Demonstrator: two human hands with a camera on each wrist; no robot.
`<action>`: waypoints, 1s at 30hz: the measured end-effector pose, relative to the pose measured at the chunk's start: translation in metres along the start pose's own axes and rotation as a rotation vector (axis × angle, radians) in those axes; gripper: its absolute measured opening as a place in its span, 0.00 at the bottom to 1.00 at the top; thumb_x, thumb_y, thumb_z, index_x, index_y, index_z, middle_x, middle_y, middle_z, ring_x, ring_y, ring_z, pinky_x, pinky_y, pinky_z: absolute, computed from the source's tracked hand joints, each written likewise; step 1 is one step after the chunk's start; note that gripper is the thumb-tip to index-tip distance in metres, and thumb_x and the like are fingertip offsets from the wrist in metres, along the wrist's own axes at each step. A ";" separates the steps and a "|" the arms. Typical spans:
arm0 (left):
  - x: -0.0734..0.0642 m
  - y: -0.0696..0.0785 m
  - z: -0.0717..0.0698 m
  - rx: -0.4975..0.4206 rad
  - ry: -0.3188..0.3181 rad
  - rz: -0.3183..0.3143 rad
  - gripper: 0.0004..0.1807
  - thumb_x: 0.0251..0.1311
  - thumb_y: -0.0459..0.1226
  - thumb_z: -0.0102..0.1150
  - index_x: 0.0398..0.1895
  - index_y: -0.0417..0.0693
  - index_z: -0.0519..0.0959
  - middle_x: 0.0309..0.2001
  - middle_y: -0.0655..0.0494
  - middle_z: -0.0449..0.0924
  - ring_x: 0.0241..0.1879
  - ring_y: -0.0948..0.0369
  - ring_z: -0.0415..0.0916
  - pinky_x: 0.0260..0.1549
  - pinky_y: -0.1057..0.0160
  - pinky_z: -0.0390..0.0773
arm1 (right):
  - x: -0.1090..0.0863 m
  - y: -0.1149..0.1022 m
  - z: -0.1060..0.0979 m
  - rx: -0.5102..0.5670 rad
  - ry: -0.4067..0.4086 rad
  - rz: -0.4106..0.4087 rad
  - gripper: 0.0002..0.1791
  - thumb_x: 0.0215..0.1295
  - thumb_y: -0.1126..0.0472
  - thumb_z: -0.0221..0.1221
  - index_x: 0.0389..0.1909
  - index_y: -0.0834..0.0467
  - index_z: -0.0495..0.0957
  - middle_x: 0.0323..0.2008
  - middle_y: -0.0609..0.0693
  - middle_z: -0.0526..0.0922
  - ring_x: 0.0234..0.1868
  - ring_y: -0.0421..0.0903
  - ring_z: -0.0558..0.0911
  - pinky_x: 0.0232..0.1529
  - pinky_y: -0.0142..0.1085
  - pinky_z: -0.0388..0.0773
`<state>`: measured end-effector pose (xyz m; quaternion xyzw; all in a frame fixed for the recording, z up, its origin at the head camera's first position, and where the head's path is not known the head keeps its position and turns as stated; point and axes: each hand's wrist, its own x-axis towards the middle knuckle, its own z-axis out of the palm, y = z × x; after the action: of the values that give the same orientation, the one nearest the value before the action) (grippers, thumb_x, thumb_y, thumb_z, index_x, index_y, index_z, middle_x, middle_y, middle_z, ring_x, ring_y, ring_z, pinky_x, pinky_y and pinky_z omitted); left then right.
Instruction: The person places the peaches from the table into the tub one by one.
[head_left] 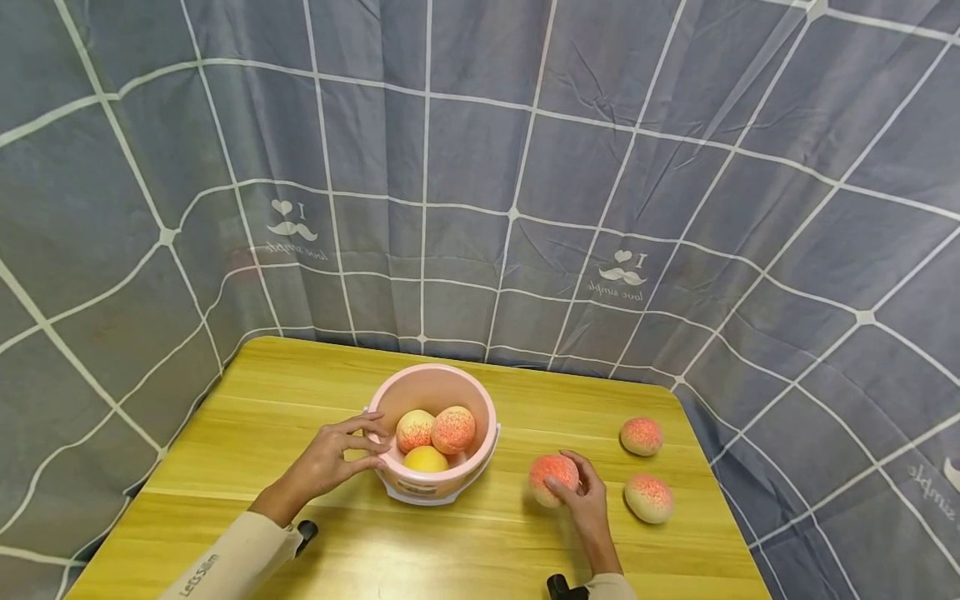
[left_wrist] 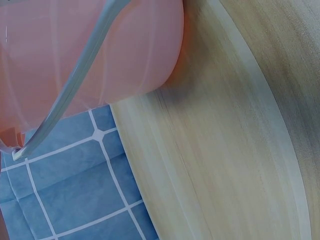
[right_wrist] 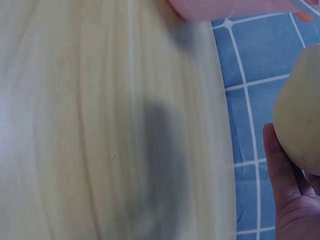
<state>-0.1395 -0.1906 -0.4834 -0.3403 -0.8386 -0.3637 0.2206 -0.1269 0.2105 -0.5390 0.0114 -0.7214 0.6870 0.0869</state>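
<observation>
In the head view a pink bucket (head_left: pixel 431 379) stands upright on the table, with two red-speckled peaches (head_left: pixel 453 429) and a plain yellow round fruit (head_left: pixel 425 459) inside. My left hand (head_left: pixel 330 454) grips the bucket's left rim, fingertips over the edge. To the right of the bucket, my right hand (head_left: pixel 588 500) holds another peach (head_left: pixel 552 477) between thumb and fingers. That peach's pale underside (right_wrist: pixel 302 112) shows in the right wrist view, raised above the tabletop. The left wrist view has the bucket's side (left_wrist: pixel 135 50) and grey handle (left_wrist: pixel 75 85), but not the left hand's grip.
Two more peaches, one farther back (head_left: pixel 641 436) and one nearer (head_left: pixel 648 498), lie on the table to the right of my right hand. The yellow wood-grain table (head_left: pixel 300 375) ends at a grey-blue curtain (head_left: pixel 465 167) with white lines, which hangs behind and at both sides.
</observation>
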 end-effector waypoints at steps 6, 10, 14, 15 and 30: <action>0.000 0.000 0.000 0.003 0.000 -0.003 0.14 0.35 0.28 0.76 0.31 0.48 0.89 0.41 0.57 0.83 0.51 0.44 0.78 0.60 0.80 0.60 | 0.006 -0.010 0.009 -0.001 -0.034 -0.008 0.25 0.57 0.74 0.65 0.56 0.68 0.72 0.47 0.52 0.76 0.39 0.37 0.79 0.32 0.27 0.79; 0.001 0.000 0.000 0.006 0.004 0.007 0.15 0.35 0.28 0.76 0.31 0.48 0.89 0.41 0.55 0.83 0.50 0.44 0.78 0.60 0.80 0.61 | 0.011 -0.017 0.013 -0.016 -0.043 -0.021 0.25 0.56 0.73 0.65 0.56 0.68 0.72 0.48 0.53 0.76 0.40 0.38 0.79 0.30 0.28 0.78; 0.001 -0.002 0.000 0.003 0.008 0.016 0.15 0.35 0.28 0.76 0.31 0.47 0.89 0.41 0.54 0.83 0.49 0.43 0.79 0.60 0.81 0.60 | 0.015 -0.023 0.017 -0.025 -0.055 -0.025 0.25 0.57 0.73 0.65 0.57 0.68 0.72 0.49 0.53 0.76 0.41 0.38 0.79 0.32 0.28 0.78; 0.001 -0.003 0.000 0.000 0.010 0.018 0.15 0.35 0.28 0.77 0.31 0.47 0.89 0.41 0.54 0.83 0.49 0.43 0.79 0.60 0.81 0.60 | 0.016 -0.025 0.018 -0.024 -0.057 -0.025 0.26 0.57 0.73 0.65 0.57 0.68 0.71 0.49 0.53 0.76 0.41 0.38 0.79 0.34 0.28 0.79; 0.000 -0.003 0.001 0.005 0.007 -0.002 0.14 0.35 0.28 0.77 0.30 0.47 0.89 0.42 0.54 0.82 0.49 0.43 0.79 0.58 0.79 0.65 | 0.034 -0.055 0.030 -0.024 -0.086 -0.009 0.25 0.56 0.75 0.65 0.56 0.65 0.73 0.47 0.52 0.77 0.39 0.40 0.80 0.32 0.29 0.80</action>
<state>-0.1423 -0.1912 -0.4855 -0.3374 -0.8390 -0.3633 0.2241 -0.1565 0.1815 -0.4811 0.0430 -0.7327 0.6766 0.0590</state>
